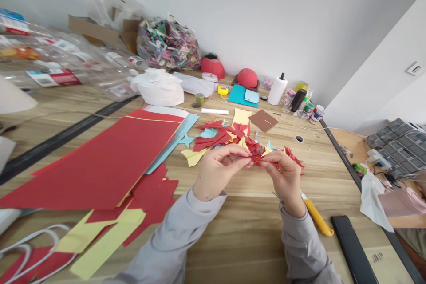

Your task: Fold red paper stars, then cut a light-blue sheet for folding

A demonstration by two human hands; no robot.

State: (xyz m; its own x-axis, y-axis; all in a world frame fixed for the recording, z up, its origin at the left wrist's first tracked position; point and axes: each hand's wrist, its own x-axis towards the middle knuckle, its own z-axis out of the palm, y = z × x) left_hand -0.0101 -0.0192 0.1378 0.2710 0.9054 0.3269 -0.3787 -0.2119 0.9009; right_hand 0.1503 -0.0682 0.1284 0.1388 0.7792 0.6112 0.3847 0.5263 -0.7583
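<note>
Between my two hands is a thin piece of folded red paper (255,157), held level above the table's middle. My left hand (221,166) pinches its left end between thumb and fingers. On the right end, my right hand (282,173) closes with thumb and fingertips. Just behind my hands lies a pile of red paper pieces (213,140), mixed with yellow and blue ones, some folded to points. Fingers cover much of the held paper, so its full shape is hidden. A yellow-handled cutter (317,217) lies beside my right wrist.
Large red sheets (100,159) cover the left, with yellow strips (108,242) and a white cable (29,242) in front. At the back stand a white bottle (277,90), a red pincushion (247,78) and a bag of scraps (168,44). A black phone-like slab (353,248) lies front right.
</note>
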